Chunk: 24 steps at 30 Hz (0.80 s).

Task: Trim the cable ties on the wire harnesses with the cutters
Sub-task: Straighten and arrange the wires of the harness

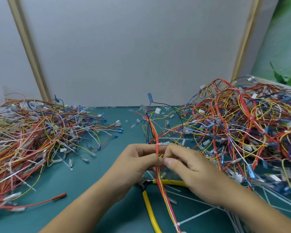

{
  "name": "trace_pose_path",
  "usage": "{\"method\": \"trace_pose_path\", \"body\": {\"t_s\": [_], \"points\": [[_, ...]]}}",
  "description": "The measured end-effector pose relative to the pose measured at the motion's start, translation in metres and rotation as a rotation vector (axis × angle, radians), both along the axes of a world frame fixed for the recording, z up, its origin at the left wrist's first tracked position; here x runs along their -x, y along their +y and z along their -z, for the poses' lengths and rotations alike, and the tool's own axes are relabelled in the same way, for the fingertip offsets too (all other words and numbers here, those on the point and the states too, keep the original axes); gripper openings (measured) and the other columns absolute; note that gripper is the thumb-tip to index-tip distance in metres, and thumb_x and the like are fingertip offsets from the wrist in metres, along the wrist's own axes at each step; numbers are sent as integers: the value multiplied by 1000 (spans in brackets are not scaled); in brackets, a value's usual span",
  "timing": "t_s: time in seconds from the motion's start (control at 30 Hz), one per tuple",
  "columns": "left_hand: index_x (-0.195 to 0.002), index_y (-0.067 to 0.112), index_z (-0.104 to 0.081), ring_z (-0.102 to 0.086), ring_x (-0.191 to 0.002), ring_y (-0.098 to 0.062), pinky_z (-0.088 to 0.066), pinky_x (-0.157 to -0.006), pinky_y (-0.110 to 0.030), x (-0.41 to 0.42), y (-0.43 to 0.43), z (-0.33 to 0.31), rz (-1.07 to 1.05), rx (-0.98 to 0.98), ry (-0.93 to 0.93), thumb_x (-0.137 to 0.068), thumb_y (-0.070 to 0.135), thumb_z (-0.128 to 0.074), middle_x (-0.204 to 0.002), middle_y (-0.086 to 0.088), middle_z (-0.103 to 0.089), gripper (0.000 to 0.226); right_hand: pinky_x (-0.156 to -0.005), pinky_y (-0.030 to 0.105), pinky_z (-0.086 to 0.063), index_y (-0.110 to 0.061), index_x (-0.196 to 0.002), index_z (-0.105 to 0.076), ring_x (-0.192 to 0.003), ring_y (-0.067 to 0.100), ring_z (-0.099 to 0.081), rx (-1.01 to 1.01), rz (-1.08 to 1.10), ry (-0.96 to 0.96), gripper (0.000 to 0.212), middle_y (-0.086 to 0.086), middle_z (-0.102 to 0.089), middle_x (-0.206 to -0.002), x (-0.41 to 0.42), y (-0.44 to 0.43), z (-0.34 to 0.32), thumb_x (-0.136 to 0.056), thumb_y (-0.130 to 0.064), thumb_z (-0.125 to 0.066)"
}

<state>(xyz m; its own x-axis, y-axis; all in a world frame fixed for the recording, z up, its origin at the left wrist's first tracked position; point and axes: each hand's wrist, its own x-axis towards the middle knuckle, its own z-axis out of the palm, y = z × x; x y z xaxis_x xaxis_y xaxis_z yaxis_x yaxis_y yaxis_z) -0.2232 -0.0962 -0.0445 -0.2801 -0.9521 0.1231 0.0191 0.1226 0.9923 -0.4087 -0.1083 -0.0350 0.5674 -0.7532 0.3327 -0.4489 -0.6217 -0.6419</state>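
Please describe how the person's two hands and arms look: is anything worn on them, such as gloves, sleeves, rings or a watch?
Both the left hand and the right hand are bare, with no gloves. No ring, watch or wristband shows on either. Both forearms are uncovered as far as the bottom edge of the picture, so no sleeve is in view. The fingernails look short and plain, without visible polish.

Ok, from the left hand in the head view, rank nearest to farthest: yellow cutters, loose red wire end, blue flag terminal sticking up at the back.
From the left hand:
1. Yellow cutters, just below, under the wrists.
2. Loose red wire end, lower left on the mat.
3. Blue flag terminal, up at the back.
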Motion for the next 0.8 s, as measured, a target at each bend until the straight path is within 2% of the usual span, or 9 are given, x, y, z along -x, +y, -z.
{"method": "trace_pose_path", "body": {"t_s": [0.13, 0.2, 0.23, 0.3, 0.37, 0.47, 0.53, 0.67, 0.8], "points": [[-101, 11, -77, -58, -82, -14, -49, -79, -27, 3, 3, -1, 12, 23, -49, -76, 10, -61, -93, -7, -72, 30, -57, 35, -30, -14, -65, -43, -58, 9, -33, -124, 13, -132, 31, -7, -34, -59, -4, -3, 4, -92, -25, -52], [-102, 12, -78, -56, -82, -16, -49, -79, -29, 5, 3, 0, -7, 13, -39, -74, 12, -62, -91, -7, -72, 32, -56, 43, -32, -17, -58, -37, -58, 11, -31, -134, 49, -194, 34, -3, -30, -59, -9, -4, 6, -89, -24, -50], [-103, 13, -78, -56, -81, -16, -49, -78, -29, 5, 3, 0, -18, -5, -17, -73, 12, -62, -89, -7, -71, 34, -55, 42, -33, -18, -56, -36, -56, 9, -30, -136, 50, -212, 35, -5, -30, -58, -12, -4, 8, -89, -23, -49], [-103, 18, -78, -55, -79, -17, -48, -77, -28, 6, 3, -1, -29, -40, 21, -71, 11, -60, -86, -6, -69, 38, -52, 27, -28, -18, -55, -35, -53, 5, -28, -138, 41, -236, 35, -10, -28, -54, -16, -4, 11, -88, -21, -48], [-102, 21, -78, -54, -76, -15, -48, -75, -25, 7, 3, -1, -26, -37, 17, -71, 11, -58, -82, -3, -68, 39, -51, 20, -26, -16, -54, -34, -51, 4, -26, -147, 38, -253, 35, -11, -27, -51, -17, -5, 12, -86, -21, -47], [-100, 26, -79, -56, -74, -11, -48, -76, -24, 8, 3, -4, -12, -15, 8, -72, 11, -56, -79, 2, -68, 39, -48, 20, -23, -16, -54, -37, -47, 3, -25, -172, 38, -306, 33, -13, -27, -48, -17, -7, 11, -85, -20, -47], [-101, 24, -79, -55, -76, -14, -49, -78, -26, 6, 2, -4, -10, -11, 11, -72, 11, -56, -81, -1, -67, 39, -48, 18, -24, -12, -55, -35, -47, 2, -27, -154, 24, -301, 34, -13, -28, -49, -17, -7, 12, -86, -18, -47], [-100, 23, -79, -54, -76, -16, -48, -80, -30, 3, 1, -3, -3, 2, 16, -72, 11, -57, -79, 0, -65, 38, -52, 12, -31, -10, -55, -37, -47, -1, -38, -123, 8, -282, 34, -9, -30, -52, -16, -7, 11, -87, -16, -47], [-102, 15, -75, -58, -72, -11, -49, -75, -26, 4, -1, -1, -12, 25, 16, -73, 13, -60, -79, 2, -67, 33, -53, 18, -28, -17, -56, -36, -51, 1, -34, -96, 3, -255, 33, -7, -31, -55, -14, -5, 10, -87, -21, -47]]}}
